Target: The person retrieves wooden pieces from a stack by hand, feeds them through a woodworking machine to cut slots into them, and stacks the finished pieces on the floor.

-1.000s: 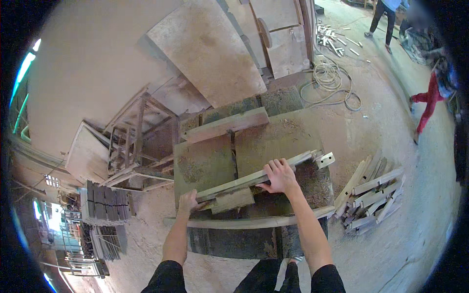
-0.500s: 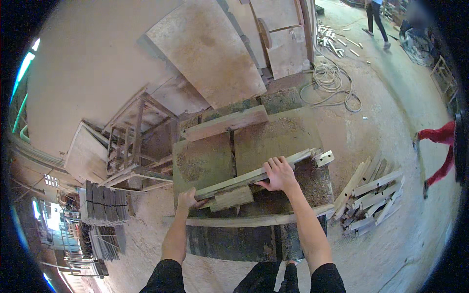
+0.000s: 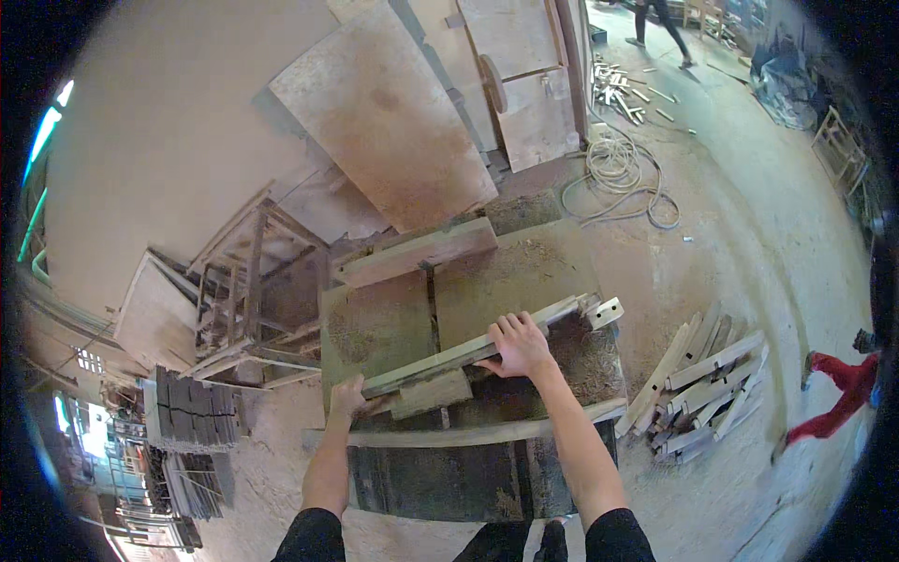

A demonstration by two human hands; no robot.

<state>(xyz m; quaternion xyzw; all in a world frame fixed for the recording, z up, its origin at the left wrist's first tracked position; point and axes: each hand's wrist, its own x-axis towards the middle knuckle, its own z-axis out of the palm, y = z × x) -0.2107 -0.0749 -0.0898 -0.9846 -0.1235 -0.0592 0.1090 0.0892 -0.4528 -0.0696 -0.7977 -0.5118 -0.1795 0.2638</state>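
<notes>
My left hand (image 3: pixel 347 397) grips the left end of a long pale wooden strip (image 3: pixel 423 363). My right hand (image 3: pixel 515 347) is closed over the strip right of its middle, thumb along the near side. The strip lies slanting across a dusty machine table (image 3: pixel 375 318) above a short wooden block (image 3: pixel 431 393). At the strip's right end is a small pale piece (image 3: pixel 607 313) with dark holes. A thicker board (image 3: pixel 417 253) runs along the table's far part, and a long curved-looking rail (image 3: pixel 478 431) borders the near side. What lies under my fingers is hidden.
Wood pieces (image 3: pixel 698 384) lie piled at right, coiled hose (image 3: pixel 613 169) and offcuts (image 3: pixel 627 94) beyond. Panels (image 3: pixel 375 112) lean on the wall; a wooden frame (image 3: pixel 253 281) and stacked strips (image 3: pixel 192 412) stand left. Two people's legs (image 3: pixel 847 384) (image 3: pixel 660 28) show along the right aisle.
My hands keep their hold on the strip. The view has shifted slightly, so the table sits lower and further left. Both people have walked along the aisle.
</notes>
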